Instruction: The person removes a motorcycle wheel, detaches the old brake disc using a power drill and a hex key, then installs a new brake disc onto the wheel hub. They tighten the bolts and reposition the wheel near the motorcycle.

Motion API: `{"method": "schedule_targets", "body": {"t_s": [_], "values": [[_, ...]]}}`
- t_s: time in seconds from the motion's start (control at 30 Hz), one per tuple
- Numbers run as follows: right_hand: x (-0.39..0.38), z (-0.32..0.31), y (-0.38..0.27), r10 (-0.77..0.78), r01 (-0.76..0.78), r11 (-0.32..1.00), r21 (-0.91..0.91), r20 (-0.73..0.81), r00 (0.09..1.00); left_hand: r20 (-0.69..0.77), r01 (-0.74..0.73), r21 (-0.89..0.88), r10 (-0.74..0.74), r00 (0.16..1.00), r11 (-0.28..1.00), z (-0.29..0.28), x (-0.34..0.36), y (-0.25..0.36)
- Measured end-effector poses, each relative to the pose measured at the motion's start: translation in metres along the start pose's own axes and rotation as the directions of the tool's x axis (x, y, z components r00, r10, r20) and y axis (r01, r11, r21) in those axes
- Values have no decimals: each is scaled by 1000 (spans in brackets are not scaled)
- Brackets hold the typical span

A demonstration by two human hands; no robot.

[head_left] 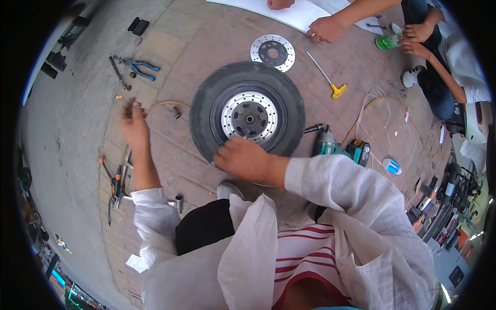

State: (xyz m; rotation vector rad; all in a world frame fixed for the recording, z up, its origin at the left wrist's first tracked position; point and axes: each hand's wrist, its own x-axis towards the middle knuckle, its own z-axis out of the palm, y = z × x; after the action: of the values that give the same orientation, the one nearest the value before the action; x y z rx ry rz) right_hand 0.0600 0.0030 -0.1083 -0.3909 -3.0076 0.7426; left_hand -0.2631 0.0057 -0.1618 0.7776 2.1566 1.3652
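A black tyre (206,98) lies flat on the paving in front of me, with a silver drilled brake disc (226,116) at its hub. My right hand (243,159) is over the near side of the wheel, its fingers curled together by the disc's near edge; what they hold, if anything, is hidden. Out to the left, my left hand (135,124) hangs above the ground near a loose metal socket (176,112). Its fingertips are blurred, so I cannot make out whether something is between them.
Beyond the tyre lies a second brake disc (285,51). Blue-handled pliers (144,70) are at far left, a yellow T-handle tool (338,91) at far right. A green cordless power tool (326,143) lies right of the tyre, near a white bottle (392,166). Co-workers' hands (326,28) are beyond.
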Motion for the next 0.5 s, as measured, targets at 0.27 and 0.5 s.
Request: {"method": "schedule_targets", "body": {"t_s": [0.27,0.5], "values": [[-121,-31,23,-55,87,983,-159,193,980,882,-754,113,285,376,647,105,-87,67],[-118,-29,13,735,-665,659,351,-114,668,969,-972,176,148,200,158,155,-109,56]]}}
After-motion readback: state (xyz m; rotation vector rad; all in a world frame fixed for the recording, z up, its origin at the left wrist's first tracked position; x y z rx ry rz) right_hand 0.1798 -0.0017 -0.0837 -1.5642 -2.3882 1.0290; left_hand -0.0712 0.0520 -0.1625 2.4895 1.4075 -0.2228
